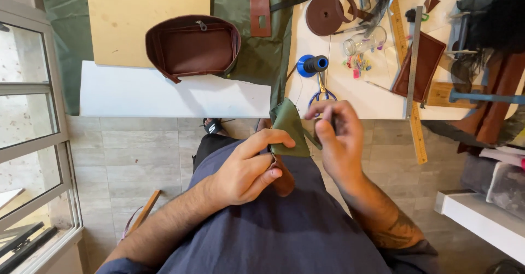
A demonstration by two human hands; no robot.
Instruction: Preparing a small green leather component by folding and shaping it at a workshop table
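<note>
Bright daylight pours in from the window, soft shadows lie under the bench, edges bend slightly.

Olive-green fabric piece, brown leather bag, blue thread spool.

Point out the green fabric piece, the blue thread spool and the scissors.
green fabric piece [287, 125]: head view, upper flat part above the thumb.
blue thread spool [313, 64]: head view, dark thread body.
scissors [321, 94]: head view, blue handles.
</note>
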